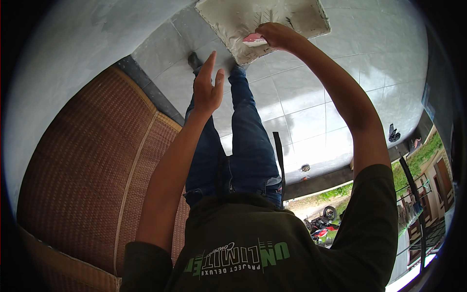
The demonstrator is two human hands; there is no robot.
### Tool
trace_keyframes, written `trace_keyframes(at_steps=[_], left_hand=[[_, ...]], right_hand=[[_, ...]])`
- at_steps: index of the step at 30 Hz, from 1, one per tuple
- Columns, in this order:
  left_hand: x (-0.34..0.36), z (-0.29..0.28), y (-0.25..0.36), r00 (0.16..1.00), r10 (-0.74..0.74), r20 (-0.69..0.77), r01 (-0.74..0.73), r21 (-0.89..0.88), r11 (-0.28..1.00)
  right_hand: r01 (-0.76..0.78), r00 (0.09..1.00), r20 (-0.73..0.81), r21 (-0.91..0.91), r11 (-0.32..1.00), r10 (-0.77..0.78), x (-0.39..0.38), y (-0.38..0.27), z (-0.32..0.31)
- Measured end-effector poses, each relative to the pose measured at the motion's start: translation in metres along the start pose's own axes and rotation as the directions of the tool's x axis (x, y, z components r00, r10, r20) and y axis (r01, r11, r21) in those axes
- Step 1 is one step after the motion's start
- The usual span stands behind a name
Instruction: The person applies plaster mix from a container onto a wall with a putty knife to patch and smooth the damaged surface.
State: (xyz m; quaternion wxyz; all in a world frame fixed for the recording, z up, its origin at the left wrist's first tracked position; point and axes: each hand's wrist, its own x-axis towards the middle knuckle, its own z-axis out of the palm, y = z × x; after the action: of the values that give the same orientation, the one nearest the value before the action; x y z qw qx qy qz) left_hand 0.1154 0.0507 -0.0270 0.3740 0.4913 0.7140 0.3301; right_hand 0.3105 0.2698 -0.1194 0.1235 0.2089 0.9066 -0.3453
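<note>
At the top of the view sits a shallow, off-white tray (311,17) coated with pale, wet-looking paste. My right hand (277,36) reaches over it, fingers closed round a flat red tool (255,39) smeared with white. Its exact kind is hard to make out, since my fingers cover part of it. My left hand (210,90) hovers in front of my legs, apart from the tray. Its fingers are stretched upward with the thumb apart, and nothing is in it.
A pale wall (92,53) rises on the left, above a brown woven panel (97,160). Grey tiles (301,97) cover the floor round my feet. Small dark objects (394,133) lie at the right. Beyond the floor's edge stands a motorbike (321,226) outdoors.
</note>
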Motion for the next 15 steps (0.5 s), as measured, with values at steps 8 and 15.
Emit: trace_keyframes(at_steps=[8,15], left_hand=[[-0.003,-0.001,-0.002,1.000,-0.015,-0.004,0.015,-0.004,1.000],[-0.004,-0.001,-0.002,1.000,-0.010,-0.006,0.010,-0.025,1.000]], right_hand=[[-0.009,0.992,0.127,-0.008,1.000,0.010,0.008,-0.001,-0.007],[0.033,0.968,0.248,0.004,0.999,-0.033,0.023,-0.007,-0.007]])
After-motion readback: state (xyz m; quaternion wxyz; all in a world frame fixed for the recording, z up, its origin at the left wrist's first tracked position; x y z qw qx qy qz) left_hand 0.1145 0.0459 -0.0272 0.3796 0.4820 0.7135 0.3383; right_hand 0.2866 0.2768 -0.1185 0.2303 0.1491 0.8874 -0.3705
